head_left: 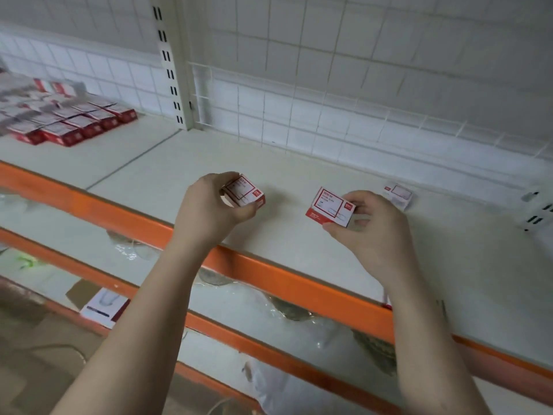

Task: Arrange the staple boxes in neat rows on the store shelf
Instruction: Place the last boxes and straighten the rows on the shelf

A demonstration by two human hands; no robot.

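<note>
We hold one staple box in each hand: our left hand point(209, 205) curls round a red-and-white box point(246, 193) from its left side, fingers over the top and thumb beneath, and our right hand point(368, 226) pinches a second box point(330, 207) at its right edge, label up and tilted. Both boxes sit just above the near part of the white shelf point(299, 163), well apart from each other. We cannot tell whether either one touches the surface.

A third box point(399, 195) lies on the shelf just beyond our right hand, blurred and slightly askew. Far to the left, past the slotted upright point(169, 64), the rows of boxes point(71, 124) already stand packed together.

As we judge it, the risk lies in the right-hand pinch: held only by one edge, that box could swivel or slip and land crooked. Reaching back, our knuckles might also nudge the loose box behind. And the orange shelf lip point(269, 274) is close below; a box set too near could tip over it onto the lower shelf.
</note>
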